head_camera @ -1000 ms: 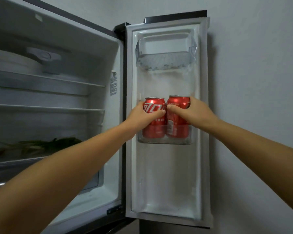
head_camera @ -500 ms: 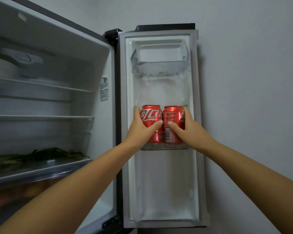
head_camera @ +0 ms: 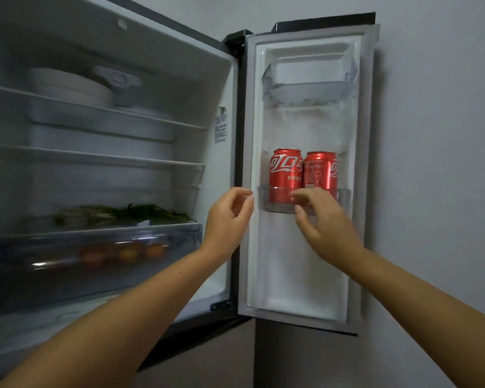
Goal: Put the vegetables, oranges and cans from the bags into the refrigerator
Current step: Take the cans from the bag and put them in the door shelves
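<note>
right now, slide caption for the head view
Two red cola cans upright in the fridge door shelf, both hands open below.

Two glossy red metal cans [head_camera: 303,175] are gleaming w/ printed labels; clear smooth plastic door shelf [head_camera: 342,196] is showing thru; white plastic fridge door liner [head_camera: 297,261] is looking matt, frosty

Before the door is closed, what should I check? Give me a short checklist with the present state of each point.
1. Left can upright in the door shelf: ok.
2. Right can upright beside it: ok.
3. Left hand empty, fingers open: ok.
4. Right hand off the cans: ok, though its fingers are in front of the shelf rim.
5. Greens on the shelf and oranges in the drawer: ok.
6. Bags emptied: cannot tell, they are out of view.
</note>
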Available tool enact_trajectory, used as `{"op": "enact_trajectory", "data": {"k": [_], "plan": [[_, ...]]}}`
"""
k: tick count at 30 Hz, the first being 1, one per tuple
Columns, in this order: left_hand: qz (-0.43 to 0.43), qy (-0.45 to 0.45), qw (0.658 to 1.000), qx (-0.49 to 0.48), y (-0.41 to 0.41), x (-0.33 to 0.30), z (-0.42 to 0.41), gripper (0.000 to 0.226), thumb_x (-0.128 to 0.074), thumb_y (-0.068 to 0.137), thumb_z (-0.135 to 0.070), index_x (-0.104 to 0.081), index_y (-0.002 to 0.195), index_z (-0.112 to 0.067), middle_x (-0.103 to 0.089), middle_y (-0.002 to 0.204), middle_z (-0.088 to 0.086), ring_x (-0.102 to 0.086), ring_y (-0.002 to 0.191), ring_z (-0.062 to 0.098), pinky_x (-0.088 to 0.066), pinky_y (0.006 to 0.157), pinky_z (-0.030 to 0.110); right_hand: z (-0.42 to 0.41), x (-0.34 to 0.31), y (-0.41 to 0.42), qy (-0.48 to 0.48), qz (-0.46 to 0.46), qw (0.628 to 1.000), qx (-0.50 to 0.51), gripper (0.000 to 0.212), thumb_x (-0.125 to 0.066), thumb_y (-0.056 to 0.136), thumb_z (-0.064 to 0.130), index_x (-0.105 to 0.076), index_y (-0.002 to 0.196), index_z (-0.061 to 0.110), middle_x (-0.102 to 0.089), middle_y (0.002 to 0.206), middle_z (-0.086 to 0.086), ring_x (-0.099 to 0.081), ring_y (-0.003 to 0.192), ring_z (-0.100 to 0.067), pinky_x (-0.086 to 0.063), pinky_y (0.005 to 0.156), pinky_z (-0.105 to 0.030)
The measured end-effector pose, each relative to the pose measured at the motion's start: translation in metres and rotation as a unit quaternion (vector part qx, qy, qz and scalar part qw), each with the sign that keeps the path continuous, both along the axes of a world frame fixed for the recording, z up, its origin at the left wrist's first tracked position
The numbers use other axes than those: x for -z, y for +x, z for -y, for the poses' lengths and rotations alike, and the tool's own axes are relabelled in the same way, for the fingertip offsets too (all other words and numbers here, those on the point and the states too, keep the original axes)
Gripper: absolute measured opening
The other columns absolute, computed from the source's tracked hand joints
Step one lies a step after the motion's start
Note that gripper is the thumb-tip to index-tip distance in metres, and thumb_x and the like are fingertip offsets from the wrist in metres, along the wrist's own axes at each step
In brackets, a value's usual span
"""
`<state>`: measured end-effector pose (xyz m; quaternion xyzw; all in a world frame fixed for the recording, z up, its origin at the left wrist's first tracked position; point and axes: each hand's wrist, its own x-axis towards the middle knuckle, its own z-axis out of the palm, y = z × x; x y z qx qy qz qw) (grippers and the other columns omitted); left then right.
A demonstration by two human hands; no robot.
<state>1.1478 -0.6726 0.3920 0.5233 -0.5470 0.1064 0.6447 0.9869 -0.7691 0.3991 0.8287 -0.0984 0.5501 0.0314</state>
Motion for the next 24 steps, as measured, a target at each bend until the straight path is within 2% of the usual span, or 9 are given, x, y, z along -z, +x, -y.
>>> {"op": "enact_trajectory", "data": {"k": [3,6,8,9,12,17,19,21,24], "plan": [[-0.01,-0.006,0.999,-0.041,0.004,0.014,-0.046,0.013,-0.051,0.096,-0.016,-0.063,0.091,-0.013,-0.058,0.069,-0.002,-0.056,0.063,0.005,-0.051,0.064,0.025,-0.024,0.018,0.015,0.018,-0.067,0.996,-0.06,0.024,-0.052,0.092,0.019,-0.058,0.116,0.017,-0.058,0.085,0.01,-0.057,0.069,-0.008,-0.052,0.066,-0.029],[-0.013,0.004,0.995,-0.103,0.007,0.037,-0.094,0.019,-0.051,0.095,-0.015,-0.063,0.081,-0.016,-0.055,0.061,-0.006,-0.052,0.056,0.006,-0.045,0.057,0.027,-0.046,0.041,0.029,0.039,-0.115,0.988,-0.097,0.027,-0.052,0.094,0.019,-0.056,0.121,0.021,-0.056,0.076,0.011,-0.056,0.062,-0.008,-0.047,0.059,-0.021],[-0.011,0.016,0.988,-0.151,0.008,0.054,-0.13,0.02,-0.052,0.095,-0.015,-0.063,0.079,-0.019,-0.055,0.06,-0.006,-0.052,0.057,0.019,-0.045,0.058,0.039,-0.066,0.056,0.04,0.048,-0.135,0.981,-0.129,0.028,-0.051,0.095,0.02,-0.055,0.123,0.021,-0.058,0.075,0.009,-0.057,0.061,-0.01,-0.047,0.058,-0.018],[-0.006,0.03,0.984,-0.175,0.01,0.062,-0.149,0.021,-0.052,0.095,-0.015,-0.063,0.079,-0.024,-0.056,0.06,-0.007,-0.053,0.059,0.025,-0.046,0.059,0.04,-0.079,0.062,0.047,0.049,-0.148,0.977,-0.147,0.029,-0.05,0.096,0.021,-0.054,0.124,0.02,-0.059,0.075,0.008,-0.058,0.062,-0.011,-0.051,0.06,-0.022],[0.025,0.076,0.963,-0.259,0.02,0.076,-0.215,0.02,-0.054,0.094,-0.016,-0.057,0.091,-0.035,-0.058,0.065,-0.003,-0.055,0.06,0.019,-0.048,0.061,0.037,-0.131,0.074,0.074,0.038,-0.176,0.96,-0.213,0.025,-0.049,0.096,0.023,-0.056,0.12,0.021,-0.061,0.077,0.008,-0.058,0.064,-0.012,-0.055,0.064,-0.036],[0.046,0.081,0.928,-0.36,0.035,0.058,-0.335,0.022,-0.053,0.093,-0.011,-0.053,0.112,-0.023,-0.054,0.071,-0.003,-0.051,0.061,0.011,-0.046,0.062,0.031,-0.249,0.07,0.118,-0.006,-0.178,0.931,-0.32,0.023,-0.05,0.095,0.022,-0.06,0.116,0.019,-0.049,0.077,0.021,-0.047,0.058,0.003,-0.045,0.06,-0.02],[0.07,0.076,0.911,-0.398,0.038,0.044,-0.379,0.022,-0.053,0.093,-0.011,-0.054,0.113,-0.019,-0.055,0.073,-0.002,-0.053,0.063,0.013,-0.048,0.063,0.033,-0.298,0.072,0.134,-0.031,-0.186,0.916,-0.353,0.022,-0.048,0.095,0.025,-0.061,0.112,0.019,-0.059,0.085,0.015,-0.054,0.064,-0.002,-0.05,0.063,-0.026],[0.117,0.074,0.887,-0.44,0.041,0.033,-0.42,0.025,-0.052,0.09,-0.014,-0.056,0.114,-0.016,-0.057,0.079,-0.001,-0.057,0.07,0.017,-0.052,0.067,0.035,-0.344,0.08,0.15,-0.062,-0.181,0.905,-0.379,0.029,-0.041,0.091,0.032,-0.063,0.103,0.018,-0.068,0.092,0.004,-0.063,0.074,-0.016,-0.052,0.064,-0.034],[0.218,0.071,0.832,-0.505,0.046,0.022,-0.472,0.032,-0.05,0.087,-0.019,-0.056,0.117,-0.012,-0.058,0.099,0.001,-0.055,0.089,0.015,-0.054,0.078,0.034,-0.403,0.098,0.175,-0.111,-0.194,0.894,-0.389,0.031,-0.04,0.085,0.031,-0.063,0.099,0.016,-0.066,0.094,-0.002,-0.063,0.083,-0.023,-0.053,0.063,-0.035]]}}
